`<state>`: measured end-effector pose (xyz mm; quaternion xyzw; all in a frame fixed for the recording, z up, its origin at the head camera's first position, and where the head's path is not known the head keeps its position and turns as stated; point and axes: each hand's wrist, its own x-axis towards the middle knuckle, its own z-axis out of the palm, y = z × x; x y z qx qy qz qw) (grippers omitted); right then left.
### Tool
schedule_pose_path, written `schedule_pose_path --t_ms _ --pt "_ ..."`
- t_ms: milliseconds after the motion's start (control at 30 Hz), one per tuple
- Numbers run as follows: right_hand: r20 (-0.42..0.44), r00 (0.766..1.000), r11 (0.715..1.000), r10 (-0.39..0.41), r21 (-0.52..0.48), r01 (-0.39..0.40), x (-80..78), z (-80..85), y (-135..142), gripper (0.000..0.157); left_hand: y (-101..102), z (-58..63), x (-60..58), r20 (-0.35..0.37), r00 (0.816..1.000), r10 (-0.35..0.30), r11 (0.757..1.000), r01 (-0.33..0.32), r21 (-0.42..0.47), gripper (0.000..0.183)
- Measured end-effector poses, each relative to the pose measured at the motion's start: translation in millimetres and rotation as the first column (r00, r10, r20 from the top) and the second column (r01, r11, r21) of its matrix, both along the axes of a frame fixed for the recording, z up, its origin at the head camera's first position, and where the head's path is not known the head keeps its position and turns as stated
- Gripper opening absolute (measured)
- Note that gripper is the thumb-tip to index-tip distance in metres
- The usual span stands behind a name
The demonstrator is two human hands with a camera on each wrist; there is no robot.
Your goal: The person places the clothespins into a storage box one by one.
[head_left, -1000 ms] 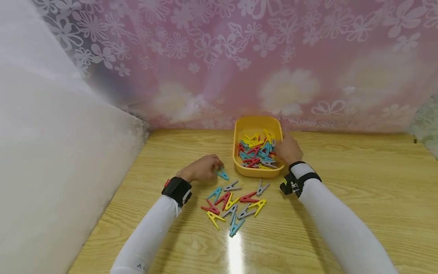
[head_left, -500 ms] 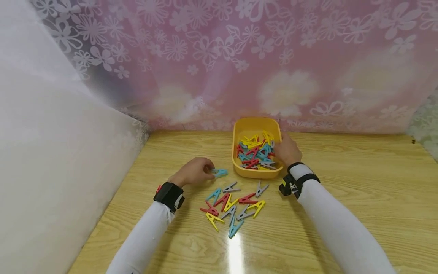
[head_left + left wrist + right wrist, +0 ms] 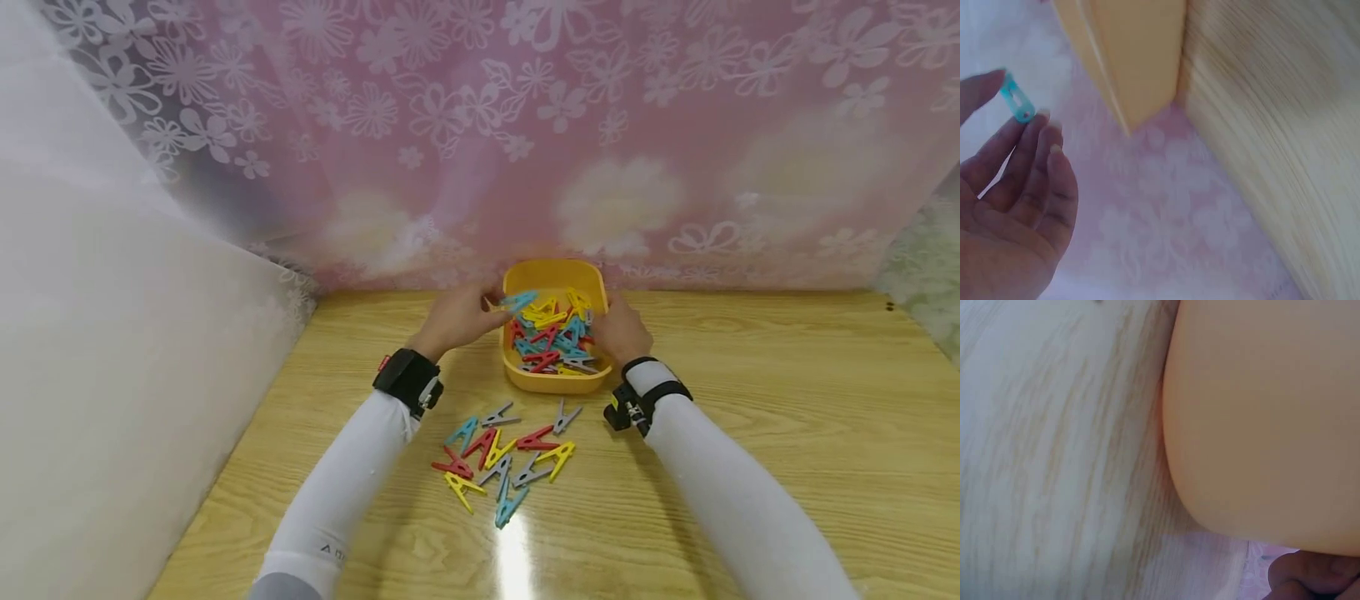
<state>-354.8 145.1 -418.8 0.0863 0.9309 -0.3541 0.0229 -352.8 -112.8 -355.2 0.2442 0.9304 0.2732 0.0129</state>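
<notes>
My left hand [image 3: 459,318] pinches a light blue clothespin [image 3: 520,300] between thumb and fingertips, over the left rim of a yellow plastic basket [image 3: 553,383]. In the left wrist view the same clothespin [image 3: 1017,100] sticks out from the fingertips, beside the basket wall [image 3: 1138,56]. My right hand [image 3: 624,330] holds the basket's right rim. Its curled fingers [image 3: 1304,572] show past the basket's side in the right wrist view. Red, blue, yellow and grey clothespins [image 3: 546,336] lie heaped inside the basket.
Several loose clothespins in the same colours lie in front of the basket, among them a red clothespin [image 3: 536,439] and a yellow clothespin [image 3: 557,457]. The wooden table [image 3: 750,400] ends at a pink flowered curtain [image 3: 480,208] behind. A white sheet [image 3: 127,350] hangs at left.
My left hand has lifted the blue clothespin from the table and carried it up and right to the basket. The right hand has stayed on the basket's rim.
</notes>
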Motion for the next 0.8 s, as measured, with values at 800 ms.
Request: schedule_pose_path --t_ms 800 --pt "0.02 1.0 1.0 0.011 0.011 -0.011 -3.4 -0.1 1 0.045 -41 -43.4 30.8 0.113 0.993 0.03 0.99 -0.014 -0.138 0.023"
